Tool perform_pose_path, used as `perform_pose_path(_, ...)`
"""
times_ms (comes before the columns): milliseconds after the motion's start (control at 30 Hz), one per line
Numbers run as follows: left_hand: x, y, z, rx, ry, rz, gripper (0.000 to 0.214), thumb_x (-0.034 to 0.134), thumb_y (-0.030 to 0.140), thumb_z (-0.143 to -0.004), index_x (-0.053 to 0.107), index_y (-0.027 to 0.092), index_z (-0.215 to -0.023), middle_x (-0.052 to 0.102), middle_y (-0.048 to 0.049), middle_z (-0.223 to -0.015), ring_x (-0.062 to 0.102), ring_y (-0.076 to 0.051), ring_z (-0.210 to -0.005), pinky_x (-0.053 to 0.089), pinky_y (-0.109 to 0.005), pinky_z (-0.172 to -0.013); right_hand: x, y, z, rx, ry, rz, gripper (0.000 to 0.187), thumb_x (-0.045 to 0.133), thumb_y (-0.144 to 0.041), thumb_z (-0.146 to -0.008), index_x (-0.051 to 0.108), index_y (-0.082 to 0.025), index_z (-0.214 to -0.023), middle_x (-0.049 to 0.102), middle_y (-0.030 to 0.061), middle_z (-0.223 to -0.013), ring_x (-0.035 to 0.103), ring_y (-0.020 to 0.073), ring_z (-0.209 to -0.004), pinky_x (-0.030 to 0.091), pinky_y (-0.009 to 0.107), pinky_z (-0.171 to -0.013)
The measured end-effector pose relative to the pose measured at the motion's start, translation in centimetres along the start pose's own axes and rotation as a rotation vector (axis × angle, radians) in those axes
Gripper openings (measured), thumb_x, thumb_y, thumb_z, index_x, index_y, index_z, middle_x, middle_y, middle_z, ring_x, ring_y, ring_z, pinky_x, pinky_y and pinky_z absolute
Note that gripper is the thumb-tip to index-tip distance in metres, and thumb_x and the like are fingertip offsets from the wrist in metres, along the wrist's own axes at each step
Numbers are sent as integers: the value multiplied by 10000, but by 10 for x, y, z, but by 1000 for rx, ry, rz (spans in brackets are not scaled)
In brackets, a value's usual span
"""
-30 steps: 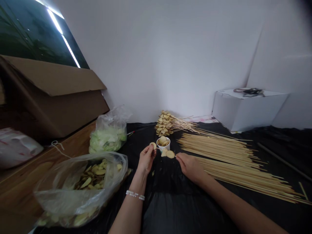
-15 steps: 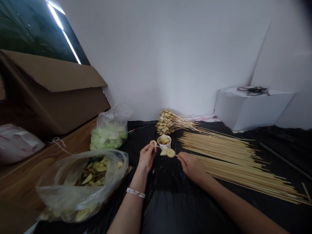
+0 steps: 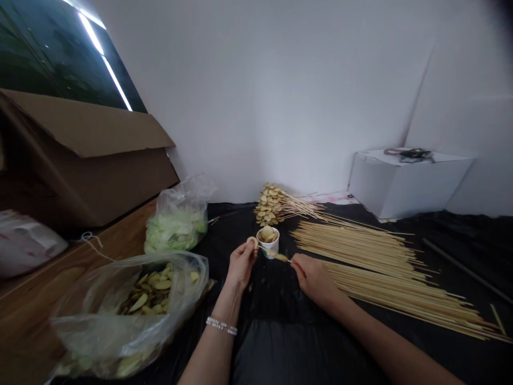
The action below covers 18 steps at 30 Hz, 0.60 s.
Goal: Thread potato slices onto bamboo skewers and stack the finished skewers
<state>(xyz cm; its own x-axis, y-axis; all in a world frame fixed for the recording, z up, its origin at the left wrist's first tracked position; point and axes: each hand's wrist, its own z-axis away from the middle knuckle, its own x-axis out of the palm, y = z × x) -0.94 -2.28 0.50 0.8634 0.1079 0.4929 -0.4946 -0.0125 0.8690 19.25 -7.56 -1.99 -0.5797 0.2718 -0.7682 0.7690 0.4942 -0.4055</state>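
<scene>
Well, the left hand [image 3: 241, 264] and the right hand [image 3: 315, 280] sit low over a black plastic sheet [image 3: 280, 342], with a bamboo skewer [image 3: 263, 247] running between them. The left grip is closed on a round potato slice [image 3: 251, 241] at one end of the skewer, and the right grip is pinched closed at the other end, just beside a second slice [image 3: 281, 258] threaded there. The skewer crosses in front of an upright white paper cup [image 3: 272, 255] filled with more slices. Behind the cup lies a bundle of threaded skewers [image 3: 269, 207], its bare sticks fanning rightward. Loose bamboo sticks [image 3: 360, 246] lie in long rows to the right of the right hand. To the left, a clear plastic bag of potato slices [image 3: 92, 305] rests near the left hand, and a second bag of pale green pieces [image 3: 176, 227] stands beyond it, at the edge of the wooden desk [image 3: 48, 256]. A beaded bracelet [image 3: 222, 325] circles the left wrist. A cardboard box [image 3: 88, 171] stands at far left, a white box [image 3: 401, 182] at far right.
</scene>
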Motion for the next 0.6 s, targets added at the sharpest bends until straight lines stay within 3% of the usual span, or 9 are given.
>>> perform_pose_path(233,2,-1,1,-9,-4,-6,348,890,343,-474,726,112,-676,634,-5,-614,517,-47,-553,428,-156,-541,-2,-2,1,-1,-52,17,246,348,-197,-955,527,-194,-787,611,29,-723,554,157,-670,317,261,-626)
perform_pose_path(467,2,-3,2,-26,-14,-18,354,893,349,-465,723,109,-661,637,-11,-617,527,-51,-563,430,-154,-548,-2,-2,1,-4,12,28,245,349,-186,-948,534,-190,-786,608,44,-751,564,168,-721,331,258,-656)
perform_pose_path(600,2,-4,2,-25,-20,-26,350,889,350,-479,722,105,-664,640,-13,-623,523,-48,-561,427,-157,-551,-3,-3,1,21,-34,-7,237,351,-184,-949,532,-186,-796,612,43,-750,563,164,-707,331,256,-650)
